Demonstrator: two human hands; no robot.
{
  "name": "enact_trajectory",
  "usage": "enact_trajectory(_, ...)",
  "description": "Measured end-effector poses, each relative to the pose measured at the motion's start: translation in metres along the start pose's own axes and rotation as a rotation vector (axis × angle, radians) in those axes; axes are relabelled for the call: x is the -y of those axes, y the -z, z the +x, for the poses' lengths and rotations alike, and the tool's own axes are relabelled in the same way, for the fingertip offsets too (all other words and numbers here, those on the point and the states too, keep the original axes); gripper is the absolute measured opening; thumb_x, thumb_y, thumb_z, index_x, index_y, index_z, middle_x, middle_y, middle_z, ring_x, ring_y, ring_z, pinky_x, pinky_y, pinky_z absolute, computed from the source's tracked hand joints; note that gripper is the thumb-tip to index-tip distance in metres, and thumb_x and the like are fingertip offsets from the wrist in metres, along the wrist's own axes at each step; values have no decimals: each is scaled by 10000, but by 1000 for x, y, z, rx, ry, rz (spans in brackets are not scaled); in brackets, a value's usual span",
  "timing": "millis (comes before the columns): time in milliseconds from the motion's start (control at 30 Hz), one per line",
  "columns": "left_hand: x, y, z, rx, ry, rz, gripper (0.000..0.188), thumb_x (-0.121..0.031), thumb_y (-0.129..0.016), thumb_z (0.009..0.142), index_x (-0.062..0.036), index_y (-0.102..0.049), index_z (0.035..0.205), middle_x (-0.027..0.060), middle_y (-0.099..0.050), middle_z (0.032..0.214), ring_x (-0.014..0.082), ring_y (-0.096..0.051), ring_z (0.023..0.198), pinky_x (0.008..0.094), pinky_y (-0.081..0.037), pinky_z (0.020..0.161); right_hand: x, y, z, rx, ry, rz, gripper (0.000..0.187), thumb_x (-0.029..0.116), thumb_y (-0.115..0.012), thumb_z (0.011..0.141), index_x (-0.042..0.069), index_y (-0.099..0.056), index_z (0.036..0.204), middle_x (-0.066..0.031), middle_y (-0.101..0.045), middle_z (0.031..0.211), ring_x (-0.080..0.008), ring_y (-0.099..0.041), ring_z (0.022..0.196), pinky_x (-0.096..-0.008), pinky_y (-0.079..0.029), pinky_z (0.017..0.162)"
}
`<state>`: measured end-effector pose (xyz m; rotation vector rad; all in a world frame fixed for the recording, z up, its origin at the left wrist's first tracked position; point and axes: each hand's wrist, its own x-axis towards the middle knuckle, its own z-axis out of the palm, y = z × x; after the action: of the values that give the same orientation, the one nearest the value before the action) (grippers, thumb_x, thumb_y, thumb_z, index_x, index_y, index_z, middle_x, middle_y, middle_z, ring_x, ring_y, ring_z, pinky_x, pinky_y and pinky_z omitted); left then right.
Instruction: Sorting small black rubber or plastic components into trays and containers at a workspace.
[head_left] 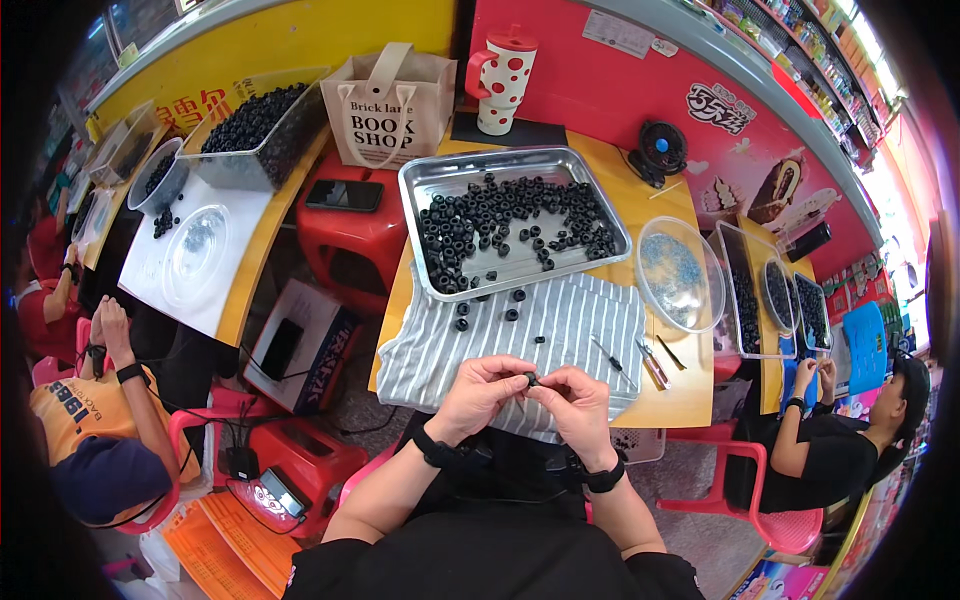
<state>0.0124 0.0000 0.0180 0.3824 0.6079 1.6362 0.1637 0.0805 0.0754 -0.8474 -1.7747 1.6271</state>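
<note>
My left hand and my right hand meet above the near edge of the table. Their fingertips pinch a small black round part between them; the fingers partly cover it. Beneath lies a grey-and-white striped cloth, on which a few loose black parts rest. Beyond it, a metal tray holds many black ring-shaped parts. Right of my hands are a thin pointed tool, a craft-knife-like tool and dark tweezers.
A round clear plastic lid with tiny bluish bits sits right of the tray. Behind stand a spotted tumbler, a cloth bag and a small fan. A red stool carries a phone. People work at both sides.
</note>
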Motion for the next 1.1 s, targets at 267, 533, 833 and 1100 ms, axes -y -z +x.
enact_trajectory(267, -2, -5, -1, 21, -50, 52, 178, 32, -625, 908, 40, -682, 1076, 52, -644, 965, 118, -648, 840, 223, -542, 733, -6, -3, 1, -4, 71, 63, 89, -56, -731, 804, -7, -664, 836, -4, -624, 743, -48, -573, 692, -204, -438, 605)
enact_trajectory(533, -2, -3, -2, 55, -68, 56, 187, 24, -627, 909, 40, -684, 1087, 52, -637, 963, 97, -628, 798, 209, -515, 696, -5, 0, 6, 53, 169, -102, 122, -6, -769, 780, -3, -647, 770, -20, -611, 686, -52, -561, 648, -213, -418, 572)
enact_trajectory(833, -4, -1, -1, 34, -24, 55, 185, 24, -600, 922, 56, -675, 1088, 61, -640, 985, 104, -643, 804, 218, -525, 703, 0, -2, 10, 116, 127, -107, 132, 18, -750, 805, 16, -633, 744, -23, -646, 665, -55, -586, 631, -216, -420, 540)
enact_trajectory(1100, -5, -1, -2, 44, -21, 29, 178, 15, -604, 925, 55, -677, 1082, 64, -643, 982, 107, -636, 793, 217, -531, 712, -13, 2, 10, 123, -46, 42, 188, 44, -760, 813, 42, -605, 706, 22, -617, 674, -22, -514, 588, -203, -387, 509)
